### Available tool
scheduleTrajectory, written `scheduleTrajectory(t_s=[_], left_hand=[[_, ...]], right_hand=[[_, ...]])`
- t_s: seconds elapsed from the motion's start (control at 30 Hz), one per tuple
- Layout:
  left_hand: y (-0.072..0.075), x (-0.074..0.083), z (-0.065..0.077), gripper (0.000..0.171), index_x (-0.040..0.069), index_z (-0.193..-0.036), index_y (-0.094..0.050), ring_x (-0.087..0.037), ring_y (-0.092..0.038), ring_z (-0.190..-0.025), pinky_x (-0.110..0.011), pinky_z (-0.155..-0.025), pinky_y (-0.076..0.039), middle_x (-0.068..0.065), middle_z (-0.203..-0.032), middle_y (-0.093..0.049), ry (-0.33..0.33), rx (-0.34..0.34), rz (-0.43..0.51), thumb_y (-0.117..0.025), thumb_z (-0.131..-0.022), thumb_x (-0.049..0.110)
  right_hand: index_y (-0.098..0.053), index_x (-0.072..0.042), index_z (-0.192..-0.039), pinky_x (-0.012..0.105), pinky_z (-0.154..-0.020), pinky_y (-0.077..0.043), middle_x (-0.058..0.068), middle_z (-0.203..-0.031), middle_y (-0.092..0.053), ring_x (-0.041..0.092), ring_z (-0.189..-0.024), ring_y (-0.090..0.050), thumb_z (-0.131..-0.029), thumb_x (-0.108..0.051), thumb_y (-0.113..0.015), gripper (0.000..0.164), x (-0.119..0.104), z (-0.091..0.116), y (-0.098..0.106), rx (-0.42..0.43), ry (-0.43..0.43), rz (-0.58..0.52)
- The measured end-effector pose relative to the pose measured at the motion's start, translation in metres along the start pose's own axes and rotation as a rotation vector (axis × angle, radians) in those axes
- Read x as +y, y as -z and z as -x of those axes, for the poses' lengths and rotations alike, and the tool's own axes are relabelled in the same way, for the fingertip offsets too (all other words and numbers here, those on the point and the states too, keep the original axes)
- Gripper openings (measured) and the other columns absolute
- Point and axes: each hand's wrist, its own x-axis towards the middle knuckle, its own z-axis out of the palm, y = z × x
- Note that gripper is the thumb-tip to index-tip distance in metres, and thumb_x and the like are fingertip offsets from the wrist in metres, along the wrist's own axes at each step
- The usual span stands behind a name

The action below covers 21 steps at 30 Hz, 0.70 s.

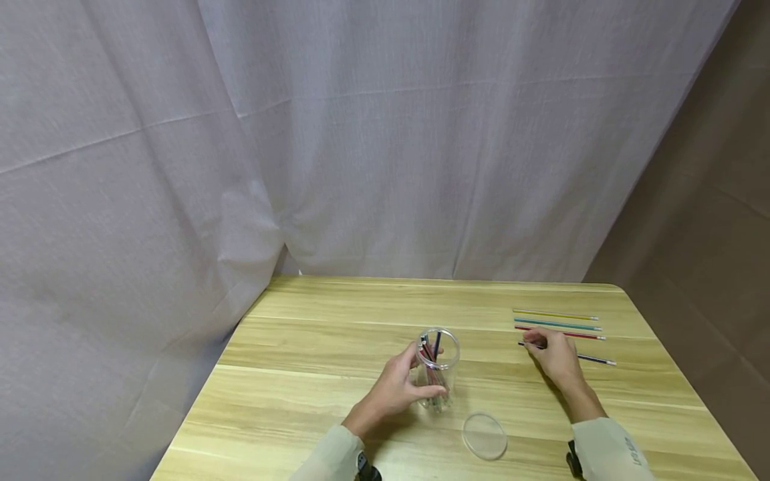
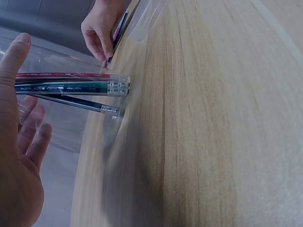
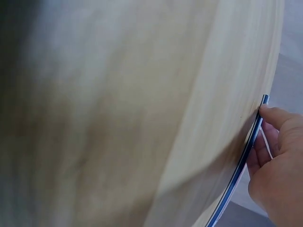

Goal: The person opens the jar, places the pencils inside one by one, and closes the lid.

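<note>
A wood-grained table [image 1: 289, 374] carries a red pencil [image 1: 583, 335] just beyond the right fingers [image 1: 534, 333], then a teal pencil [image 1: 556, 324] and a yellow pencil [image 1: 556, 314]. Those fingers pinch a dark blue pencil [image 1: 595, 359]. A clear jar [image 1: 451, 384] stands gripped by the left fingers [image 2: 40, 147]; right of these lies a round lid [image 1: 484, 435].

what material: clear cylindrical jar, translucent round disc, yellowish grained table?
Clear cylindrical jar: likely glossy plastic, possibly glass; transparent wall, glinting rim.
Yellowish grained table: satin wood or laminate; streaked, faintly shiny.
Translucent round disc: probably smooth plastic; grain shows through.
</note>
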Motion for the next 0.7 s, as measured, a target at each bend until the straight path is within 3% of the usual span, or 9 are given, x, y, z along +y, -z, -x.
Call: scheduleTrajectory(t_s=[0.17, 0.37, 0.57, 0.7], left_hand=[[0.0, 0.0, 0.0, 0.076, 0.021, -0.148, -0.051, -0.02, -0.066, -0.128, -0.036, -0.114, -0.05, 0.006, -0.14, -0.068, 0.01, 0.0, 0.007, -0.093, -0.085, 0.027], [0.001, 0.0, 0.0, 0.076, 0.022, -0.148, -0.051, -0.015, -0.064, -0.129, -0.037, -0.114, -0.05, -0.003, -0.141, -0.068, 0.022, -0.003, 0.002, -0.093, -0.084, 0.028], [0.001, 0.001, 0.0, 0.077, 0.021, -0.148, -0.051, -0.015, -0.065, -0.128, -0.037, -0.114, -0.05, 0.004, -0.14, -0.068, 0.013, 0.001, 0.004, -0.093, -0.084, 0.026], [0.001, 0.001, 0.0, 0.077, 0.02, -0.148, -0.051, -0.014, -0.064, -0.128, -0.037, -0.114, -0.049, -0.001, -0.14, -0.069, 0.01, 0.001, 0.005, -0.093, -0.084, 0.026]], right_hand=[[-0.079, -0.002, -0.098, 0.028, -0.07, -0.056, 0.011, -0.091, -0.078, 0.028, -0.084, -0.071, -0.089, 0.003, -0.082, 0.011, 0.001, 0.001, 0.0, -0.016, -0.001, 0.013], [-0.079, -0.003, -0.098, 0.026, -0.068, -0.055, 0.008, -0.089, -0.078, 0.023, -0.082, -0.07, -0.088, 0.002, -0.082, 0.011, -0.001, 0.002, -0.002, -0.025, -0.002, 0.024], [-0.079, -0.003, -0.096, 0.025, -0.067, -0.055, 0.005, -0.084, -0.077, 0.019, -0.077, -0.069, -0.086, 0.004, -0.081, 0.013, -0.009, 0.004, -0.003, -0.025, 0.042, 0.006], [-0.079, -0.003, -0.097, 0.025, -0.068, -0.056, 0.004, -0.084, -0.077, 0.018, -0.076, -0.07, -0.084, 0.006, -0.082, 0.016, -0.017, 0.005, -0.002, -0.025, 0.066, -0.017]])
